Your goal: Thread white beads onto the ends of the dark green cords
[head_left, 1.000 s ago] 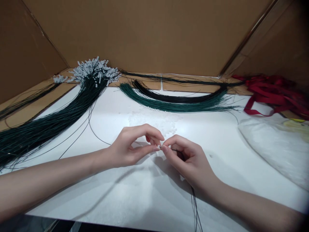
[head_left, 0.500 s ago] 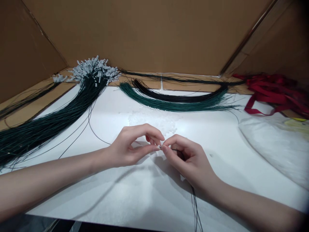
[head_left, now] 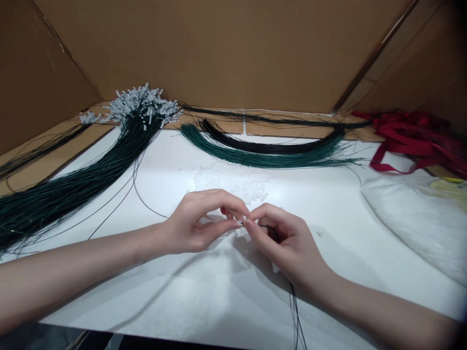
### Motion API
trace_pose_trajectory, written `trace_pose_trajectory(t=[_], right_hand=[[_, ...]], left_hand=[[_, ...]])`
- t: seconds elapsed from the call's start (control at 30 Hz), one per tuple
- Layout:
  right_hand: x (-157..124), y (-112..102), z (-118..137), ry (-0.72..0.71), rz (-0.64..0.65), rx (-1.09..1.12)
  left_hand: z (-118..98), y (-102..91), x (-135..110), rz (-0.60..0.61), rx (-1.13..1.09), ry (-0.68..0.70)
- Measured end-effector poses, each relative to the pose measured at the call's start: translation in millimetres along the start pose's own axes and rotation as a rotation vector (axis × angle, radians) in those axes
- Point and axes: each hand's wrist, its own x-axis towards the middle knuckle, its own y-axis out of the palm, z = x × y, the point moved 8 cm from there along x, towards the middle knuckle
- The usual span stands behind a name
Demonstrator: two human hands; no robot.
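Barely anything has moved over the last second. The thin dark wire point(head_left: 294, 311) is still pinched in the right hand point(head_left: 282, 240), its tip at the fingertips, the rest trailing back under the wrist. The left hand point(head_left: 199, 221) stays closed in a pinch on a tiny white bead point(head_left: 241, 222) right at that tip; it has only crept a hair upward. So the fiddly bit between the two hands looks ongoing.

Just beyond the hands lies a loose scatter of white beads point(head_left: 233, 180) on the tabletop point(head_left: 204, 301). Far left of them is a bead-tipped wire bundle point(head_left: 73, 187), further back bare green wires point(head_left: 262, 155), far right red ribbon point(head_left: 412, 138).
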Motion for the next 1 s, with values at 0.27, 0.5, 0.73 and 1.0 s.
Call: trace_pose_trajectory(t=[0.27,0.5,0.73,1.0], right_hand=[[-0.3,0.5,0.6,-0.003,0.008,0.005],[0.2,-0.2,-0.9,0.008,0.012,-0.001],[-0.7,0.4,0.9,0.014,0.015,-0.010],[-0.2,0.8,-1.2,0.017,0.015,0.000]], left_hand=[[-2.7,2.9,-2.1,0.018,0.047,0.064],[-4.2,3.4,-2.3,0.015,0.053,0.063],[-3.0,2.7,-1.8,0.008,0.062,0.064],[-4.5,3.0,-1.0,0.012,0.072,0.059]])
